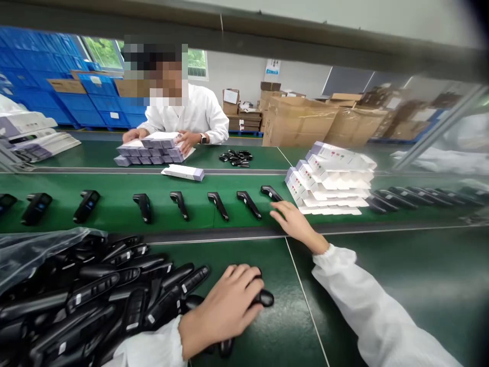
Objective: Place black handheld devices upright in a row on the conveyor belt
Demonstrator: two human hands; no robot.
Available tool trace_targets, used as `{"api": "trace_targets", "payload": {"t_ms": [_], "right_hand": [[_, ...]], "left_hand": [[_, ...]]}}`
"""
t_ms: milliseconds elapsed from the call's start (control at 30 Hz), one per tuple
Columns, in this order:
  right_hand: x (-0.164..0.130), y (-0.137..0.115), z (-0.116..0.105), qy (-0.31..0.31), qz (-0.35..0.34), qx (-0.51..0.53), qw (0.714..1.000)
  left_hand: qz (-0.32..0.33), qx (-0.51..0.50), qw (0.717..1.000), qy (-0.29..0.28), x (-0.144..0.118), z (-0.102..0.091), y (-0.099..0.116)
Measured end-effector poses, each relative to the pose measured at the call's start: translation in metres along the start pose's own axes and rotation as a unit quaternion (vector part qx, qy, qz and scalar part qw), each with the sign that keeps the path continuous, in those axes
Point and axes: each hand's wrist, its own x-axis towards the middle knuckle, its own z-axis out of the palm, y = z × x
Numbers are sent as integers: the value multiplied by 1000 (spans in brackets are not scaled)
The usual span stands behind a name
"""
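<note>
**Left hand (225, 300) at the pile (95, 293), right hand (294, 221) at the belt (117, 204)**

Near counter (420, 270): pile of black devices at left, a clear plastic sheet (49, 250) over its back part. Left hand at the pile's right edge, fingers curled around one device (266, 298); its end protrudes between thumb and forefinger. Whether it is lifted off the counter: cannot tell.

Belt: eight devices in a loose row left of the box stack (332, 186). Leftmost ones show a display face. Right hand beside the rightmost of the eight (270, 192), fingers loosely spread, not gripping; fingertip contact cannot be confirmed. Box stack itself stands on the belt, boxes open-ended, flaps to the right. Further devices lie past it, blurred.

Far side: co-worker (198, 109) in white sleeves, both hands on a block of lilac-ended boxes (147, 153). One single box (183, 172) lies at the belt's far edge. Heap of small dark parts (236, 158) on the far counter (267, 157).
</note>
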Motion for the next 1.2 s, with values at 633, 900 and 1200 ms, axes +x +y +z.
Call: {"api": "trace_targets", "payload": {"t_ms": [633, 900, 1200], "right_hand": [[-21, -35, -13, -287, -47, 177, 940], [12, 36, -12, -107, 124, 241, 957], [22, 49, 36, -14, 124, -87, 988]], "left_hand": [[-6, 102, 991, 88, 3, -7, -31], [-59, 146, 985, 69, 5, -7, -49], [-119, 91, 987, 50, 26, -6, -48]]}}
